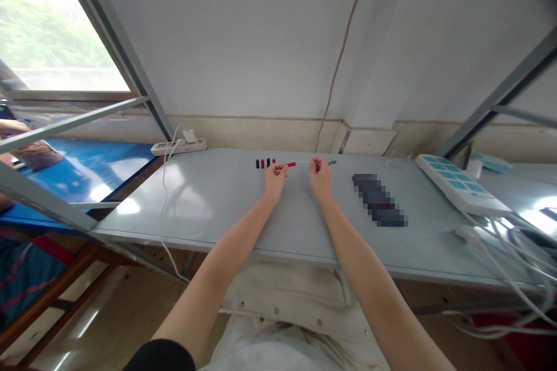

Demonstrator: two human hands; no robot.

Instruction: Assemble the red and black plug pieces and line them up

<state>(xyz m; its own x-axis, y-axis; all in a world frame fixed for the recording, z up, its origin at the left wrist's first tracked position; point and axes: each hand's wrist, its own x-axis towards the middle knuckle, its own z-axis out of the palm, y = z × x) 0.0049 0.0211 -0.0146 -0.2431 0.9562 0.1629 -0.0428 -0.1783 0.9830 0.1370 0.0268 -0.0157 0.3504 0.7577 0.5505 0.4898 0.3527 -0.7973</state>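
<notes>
Both of my hands are over the far part of the grey table. My left hand is closed in a pinch on a slim red stick, whose end points right. Level with it, my right hand has its fingers pinched together. A thin pale rod shows between the hands and seems to run into the right fingers; its exact kind is too small to tell. Left of my left hand stand several short black and red cylinders in a row. Small dark pieces lie just beyond my right hand.
A blurred-out dark oblong lies right of my hands. Further right are a large white power strip and loose cables. A smaller white power strip sits at the back left. Metal frame posts flank the table. Another person's hand shows far left.
</notes>
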